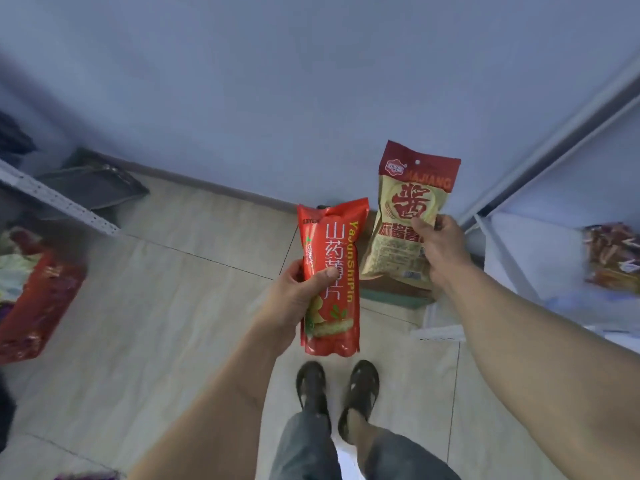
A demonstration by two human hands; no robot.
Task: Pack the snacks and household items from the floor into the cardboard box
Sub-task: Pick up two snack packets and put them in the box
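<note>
The long red snack packet, printed with white Chinese characters and yellow lettering, is held upright above the tiled floor, its long axis running from near the sandalled feet toward the wall. The left hand grips its middle, thumb across the front. Just beside it, the right hand grasps a tan-and-red pouch, likewise upright, its hang-hole end pointing away.

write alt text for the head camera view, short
A standing person holds two snack packets over a tiled floor: the left hand grips a red chip packet, the right hand a beige and red sesame-paste packet.
</note>
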